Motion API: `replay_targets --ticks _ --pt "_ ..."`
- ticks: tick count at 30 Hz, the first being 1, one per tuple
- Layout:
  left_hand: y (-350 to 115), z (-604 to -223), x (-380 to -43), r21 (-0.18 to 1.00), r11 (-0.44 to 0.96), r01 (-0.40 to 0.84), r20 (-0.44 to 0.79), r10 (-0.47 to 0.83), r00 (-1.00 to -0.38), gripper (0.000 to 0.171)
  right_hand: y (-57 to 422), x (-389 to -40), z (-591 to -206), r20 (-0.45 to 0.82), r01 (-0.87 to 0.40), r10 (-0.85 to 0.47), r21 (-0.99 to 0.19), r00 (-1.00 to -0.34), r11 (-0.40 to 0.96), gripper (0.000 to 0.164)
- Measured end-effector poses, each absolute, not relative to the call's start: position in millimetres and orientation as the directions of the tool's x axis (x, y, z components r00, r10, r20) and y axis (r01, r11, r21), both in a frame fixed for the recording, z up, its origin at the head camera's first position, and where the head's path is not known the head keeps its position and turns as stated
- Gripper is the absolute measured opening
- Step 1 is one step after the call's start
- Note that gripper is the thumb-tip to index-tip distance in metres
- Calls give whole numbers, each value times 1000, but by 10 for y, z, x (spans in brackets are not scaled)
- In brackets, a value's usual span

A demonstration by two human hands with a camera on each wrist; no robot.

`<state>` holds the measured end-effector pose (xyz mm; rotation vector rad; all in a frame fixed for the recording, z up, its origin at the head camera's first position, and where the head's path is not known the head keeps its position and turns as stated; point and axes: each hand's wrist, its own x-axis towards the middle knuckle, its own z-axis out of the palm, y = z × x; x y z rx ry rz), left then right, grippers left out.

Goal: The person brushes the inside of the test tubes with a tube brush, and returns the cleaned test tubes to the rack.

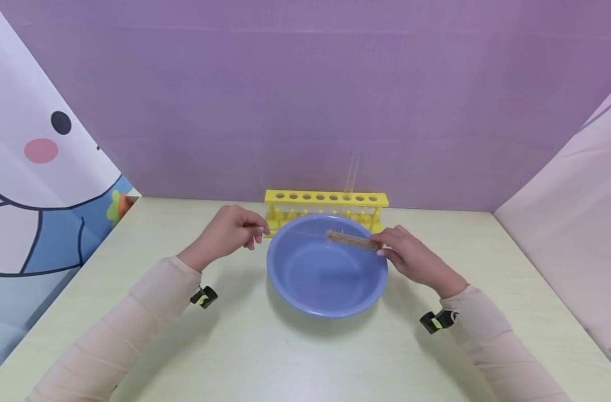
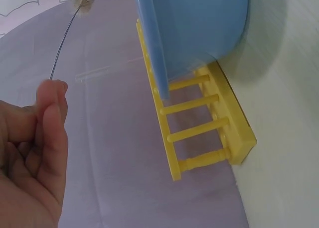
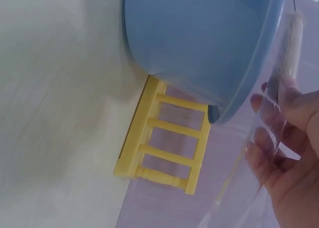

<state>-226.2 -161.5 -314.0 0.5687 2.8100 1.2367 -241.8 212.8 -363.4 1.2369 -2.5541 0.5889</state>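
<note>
Above the blue basin (image 1: 315, 301), a test tube brush (image 1: 352, 240) is stretched between both hands. My left hand (image 1: 230, 231) pinches the end of its thin twisted-wire handle (image 2: 59, 49) between thumb and fingers. At the basin's right rim, my right hand (image 1: 410, 254) pinches the far end of the tan bristle head (image 3: 289, 46). In the right wrist view, clear see-through material with shiny creases (image 3: 274, 138) overlaps the right fingers and trails below them; I cannot tell what it is.
Just behind the basin stands a yellow test tube rack (image 1: 325, 198), partly hidden by it. One clear glass tube (image 1: 352, 173) leans up from the rack. A purple backdrop (image 1: 305, 100) closes off the rear of the pale table (image 1: 305, 363), with printed cloths at both sides.
</note>
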Motion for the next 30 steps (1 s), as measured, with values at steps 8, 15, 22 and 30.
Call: replay_targets --ticks 8,15,22,30 --pt "-1584 -3134 -2277 773 588 238 45 322 -945 18 2111 -2425 -3674 468 -790 -650 -209 -598 577 33" --pt "-1589 -3138 -2293 811 552 192 -31 368 -929 17 2100 -2430 -3681 493 -789 -637 -196 -593 583 34" --pt "-1559 -3127 -2281 840 528 126 -82 352 -932 19 2070 -2435 -3704 509 -789 -627 -199 -590 581 33" --pt "-1530 -3128 -2293 862 503 69 -120 335 -935 21 2033 -2429 -3719 518 -778 -609 -203 -601 595 31"
